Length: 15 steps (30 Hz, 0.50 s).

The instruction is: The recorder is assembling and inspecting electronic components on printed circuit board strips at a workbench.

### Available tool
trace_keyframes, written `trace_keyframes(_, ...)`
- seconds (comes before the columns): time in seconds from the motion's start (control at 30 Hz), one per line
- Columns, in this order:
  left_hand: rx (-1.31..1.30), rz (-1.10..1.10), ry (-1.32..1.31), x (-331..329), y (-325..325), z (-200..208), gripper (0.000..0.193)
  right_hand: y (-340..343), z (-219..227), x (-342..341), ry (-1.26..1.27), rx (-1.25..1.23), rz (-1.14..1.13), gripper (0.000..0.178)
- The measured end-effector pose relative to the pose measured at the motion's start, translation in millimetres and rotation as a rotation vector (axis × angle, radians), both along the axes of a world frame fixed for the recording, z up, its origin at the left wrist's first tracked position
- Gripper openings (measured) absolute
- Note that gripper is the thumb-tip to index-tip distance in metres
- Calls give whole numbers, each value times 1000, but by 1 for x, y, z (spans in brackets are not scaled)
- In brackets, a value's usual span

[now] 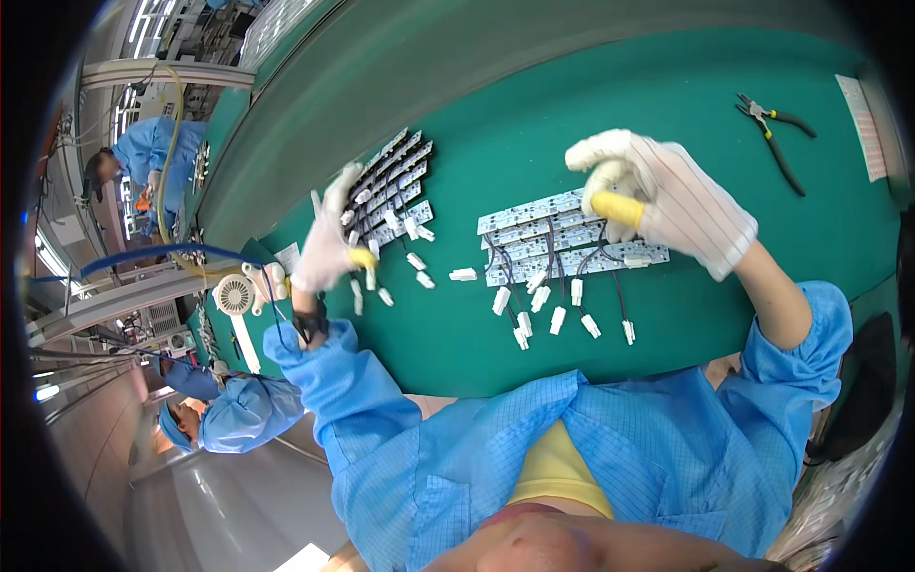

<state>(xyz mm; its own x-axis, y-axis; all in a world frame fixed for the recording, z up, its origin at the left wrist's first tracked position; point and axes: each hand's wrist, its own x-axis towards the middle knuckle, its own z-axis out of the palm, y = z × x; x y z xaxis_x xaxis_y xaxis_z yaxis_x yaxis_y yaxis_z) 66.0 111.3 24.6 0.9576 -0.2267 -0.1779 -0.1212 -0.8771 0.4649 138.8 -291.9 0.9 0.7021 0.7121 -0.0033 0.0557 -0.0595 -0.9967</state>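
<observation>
My left hand, in a white glove with a yellow finger cover, is at the left group of circuit board strips. Its fingers are apart, slightly blurred, and nothing shows in them. My right hand, in a striped white glove with a yellow-covered thumb, is over the right end of another group of board strips. Its fingers curl in toward the thumb; whatever may be between them is hidden. Dark wires with white plugs hang from both groups. One white plug lies between the groups.
Green-handled cutting pliers lie at the far right of the green table, near a printed sheet. A white fan stands at the left. A blue cord runs to my left wrist. Two co-workers are farther left.
</observation>
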Motion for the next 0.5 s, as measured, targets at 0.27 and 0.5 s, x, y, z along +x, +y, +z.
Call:
trace_keyframes(0.27,242,187,-573,5,64,-50,63,-3,38,-29,-422,-52,91,41)
trace_keyframes(0.5,163,1049,-241,180,133,-45,55,5,12,-22,-542,-62,90,25)
